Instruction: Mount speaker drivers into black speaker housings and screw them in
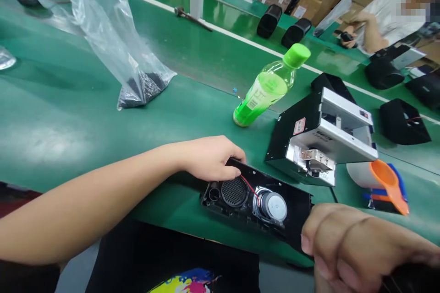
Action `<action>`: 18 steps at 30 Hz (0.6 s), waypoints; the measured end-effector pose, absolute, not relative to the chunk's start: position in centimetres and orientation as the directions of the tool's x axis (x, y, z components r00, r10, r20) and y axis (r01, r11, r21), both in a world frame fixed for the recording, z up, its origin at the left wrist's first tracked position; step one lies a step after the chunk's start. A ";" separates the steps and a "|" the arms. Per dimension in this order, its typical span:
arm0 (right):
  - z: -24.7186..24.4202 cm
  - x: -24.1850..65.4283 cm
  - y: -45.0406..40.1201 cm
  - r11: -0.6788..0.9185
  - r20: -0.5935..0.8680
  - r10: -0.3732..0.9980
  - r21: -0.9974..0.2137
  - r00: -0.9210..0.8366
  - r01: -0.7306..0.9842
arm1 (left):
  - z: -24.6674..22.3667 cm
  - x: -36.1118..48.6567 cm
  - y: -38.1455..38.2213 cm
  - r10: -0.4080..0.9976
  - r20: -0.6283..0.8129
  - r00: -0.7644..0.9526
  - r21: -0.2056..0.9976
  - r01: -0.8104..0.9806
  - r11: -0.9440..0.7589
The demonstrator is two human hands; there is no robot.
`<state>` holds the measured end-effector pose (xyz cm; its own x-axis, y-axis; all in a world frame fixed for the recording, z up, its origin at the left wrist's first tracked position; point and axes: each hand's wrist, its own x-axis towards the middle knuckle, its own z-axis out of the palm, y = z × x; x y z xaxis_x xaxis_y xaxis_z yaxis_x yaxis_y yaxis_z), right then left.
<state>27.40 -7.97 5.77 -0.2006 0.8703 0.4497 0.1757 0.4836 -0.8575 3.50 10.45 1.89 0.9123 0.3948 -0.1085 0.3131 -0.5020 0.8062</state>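
Observation:
A long black speaker housing (295, 206) lies tilted at the table's front edge, its inner side facing up. In it sit a round silver speaker driver (276, 207) with a red wire and, to the left, a round black mesh grille (234, 191). My left hand (216, 158) grips the housing's far left edge, thumb on the inner side and fingers over the rim. My right hand (347, 242) is closed at the housing's right end, its fingers curled; what lies inside the fist is hidden.
Beyond the housing stand a green-capped bottle (264, 89) and a black and silver machine (309, 142). An orange scoop (388, 185) lies right. A plastic bag (137, 73) with dark bits rests back left. Across the belt, people handle parts near black housings (270, 21).

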 end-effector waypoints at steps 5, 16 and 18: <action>5.5 27.3 -8.4 0.403 0.397 0.915 -0.888 -0.073 0.223 | 2.1 3.6 10.5 0.396 -0.122 0.910 0.796 0.328 -0.509; 1.3 28.0 -7.7 0.596 0.599 0.801 -0.798 0.001 0.082 | 2.1 3.8 10.5 0.393 -0.099 0.914 0.797 0.310 -0.519; 2.4 26.9 -7.5 0.530 0.541 0.840 -0.833 0.033 0.158 | 2.2 3.8 10.5 0.396 -0.101 0.913 0.796 0.313 -0.518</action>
<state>26.94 -7.54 2.43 0.0334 0.8403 0.5411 0.1579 0.5301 -0.8331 3.75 10.54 2.17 0.9126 0.3962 -0.1012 0.3131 -0.5177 0.7962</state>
